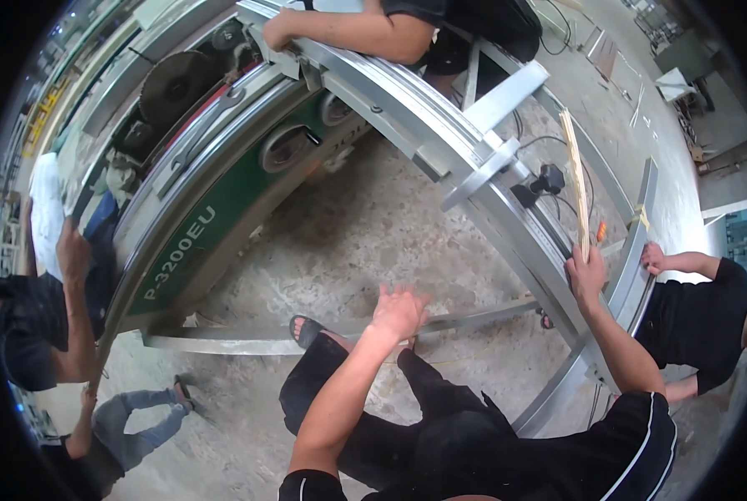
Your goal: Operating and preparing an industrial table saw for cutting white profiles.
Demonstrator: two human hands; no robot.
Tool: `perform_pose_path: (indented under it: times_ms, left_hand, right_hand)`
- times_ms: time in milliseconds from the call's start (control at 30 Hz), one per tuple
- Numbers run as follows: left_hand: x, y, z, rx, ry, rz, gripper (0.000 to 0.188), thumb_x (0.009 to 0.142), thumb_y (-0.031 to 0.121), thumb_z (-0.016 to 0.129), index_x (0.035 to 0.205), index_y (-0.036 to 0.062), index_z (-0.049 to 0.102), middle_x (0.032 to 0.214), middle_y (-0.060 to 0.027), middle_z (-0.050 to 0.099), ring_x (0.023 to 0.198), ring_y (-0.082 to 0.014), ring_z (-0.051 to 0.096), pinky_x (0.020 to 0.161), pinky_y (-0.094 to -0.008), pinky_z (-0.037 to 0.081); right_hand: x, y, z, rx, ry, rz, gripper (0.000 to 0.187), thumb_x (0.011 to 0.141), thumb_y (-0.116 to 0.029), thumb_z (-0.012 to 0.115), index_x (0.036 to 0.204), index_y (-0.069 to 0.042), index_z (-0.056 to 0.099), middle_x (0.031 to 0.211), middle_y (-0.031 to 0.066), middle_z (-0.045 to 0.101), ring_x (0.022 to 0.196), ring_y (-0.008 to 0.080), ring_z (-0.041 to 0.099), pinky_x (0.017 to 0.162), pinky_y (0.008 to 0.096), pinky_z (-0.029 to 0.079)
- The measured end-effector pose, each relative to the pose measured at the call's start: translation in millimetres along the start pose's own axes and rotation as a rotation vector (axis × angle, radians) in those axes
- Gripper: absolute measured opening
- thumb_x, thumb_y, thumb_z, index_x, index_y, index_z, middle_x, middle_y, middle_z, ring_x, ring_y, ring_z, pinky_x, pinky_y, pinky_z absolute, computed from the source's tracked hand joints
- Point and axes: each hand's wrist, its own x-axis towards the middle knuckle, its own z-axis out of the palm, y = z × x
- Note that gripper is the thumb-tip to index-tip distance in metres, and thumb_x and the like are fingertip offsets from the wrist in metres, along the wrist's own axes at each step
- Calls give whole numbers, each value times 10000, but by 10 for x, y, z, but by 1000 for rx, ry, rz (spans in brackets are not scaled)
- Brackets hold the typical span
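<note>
My left hand (400, 312) hangs over the concrete floor in front of my legs. Its fingers are spread and slightly blurred, with nothing in them. My right hand (588, 274) is closed around the lower end of a thin, rough wooden strip (577, 179), which points up and away from me. Beside that hand runs a long aluminium rail (428, 108) of a frame. A round metal disc (480, 175) and a black knob (550, 179) sit on the rail, farther off than my right hand.
A large green-sided machine (236, 196) stands at the left, with a circular saw blade (177, 88) and a wrench (209, 125) on it. A low metal beam (232, 344) crosses the floor by my feet. Other people are at the rail's far end, right and left. Cables lie beyond the rail.
</note>
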Motion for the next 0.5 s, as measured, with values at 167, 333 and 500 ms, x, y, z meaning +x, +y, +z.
perform_pose_path:
  times_ms: [167, 333, 500]
  left_hand:
    - [23, 76, -26, 53, -8, 23, 371, 807, 324, 477, 1141, 164, 509, 1109, -178, 493, 1052, -326, 461, 931, -516, 290]
    - [-10, 46, -39, 40, 137, 8, 354, 785, 306, 511, 1113, 174, 527, 1067, -147, 527, 1029, -318, 480, 900, -479, 336]
    - [-31, 86, -69, 59, 131, 42, 335, 783, 295, 518, 1092, 167, 539, 1028, -139, 540, 986, -311, 503, 852, -457, 367]
  right_hand:
    - [-37, -3, -75, 17, 43, 34, 351, 736, -328, 583, 733, 13, 501, 690, 180, 498, 687, 340, 475, 637, 422, 366]
    - [8, -134, -24, 75, -27, 84, 353, 708, -343, 589, 743, 3, 527, 745, 186, 528, 691, 340, 506, 623, 423, 383]
    - [68, -17, 61, 22, 36, 54, 395, 693, -385, 607, 754, -2, 531, 768, 189, 542, 753, 353, 508, 664, 434, 391]
